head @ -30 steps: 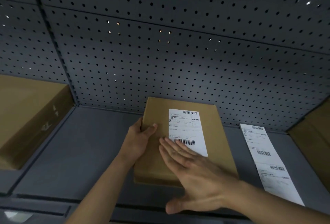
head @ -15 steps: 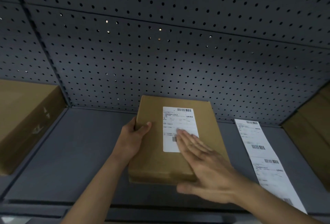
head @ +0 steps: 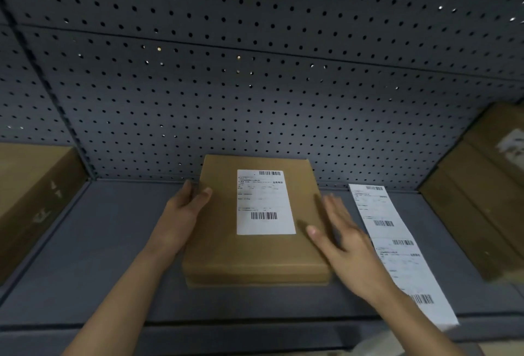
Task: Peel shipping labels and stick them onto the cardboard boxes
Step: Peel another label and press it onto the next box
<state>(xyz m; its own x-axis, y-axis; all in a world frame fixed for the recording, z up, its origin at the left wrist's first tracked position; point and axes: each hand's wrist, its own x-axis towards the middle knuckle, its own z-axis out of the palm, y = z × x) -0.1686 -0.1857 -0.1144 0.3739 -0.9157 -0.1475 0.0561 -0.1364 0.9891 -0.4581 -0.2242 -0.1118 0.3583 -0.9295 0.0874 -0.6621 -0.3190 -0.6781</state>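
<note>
The right hand [head: 346, 239] is now lifted off the label [head: 265, 202] smoothed a moment ago. Its fingers are held straight, loosely spread and blurred, over the right edge of the box [head: 255, 259]. The left hand [head: 184, 211] is curled round the opposite edge, thumb on top. The label is seen flat just left of the right hand, so this box is judged done. A label strip [head: 397, 245] is laid just right. The box is closed, contents unseen.

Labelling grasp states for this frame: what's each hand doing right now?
Left hand: grips the cardboard box by its left edge, thumb on top.
Right hand: open, fingers straight, holding nothing, at the box's right edge.
</note>
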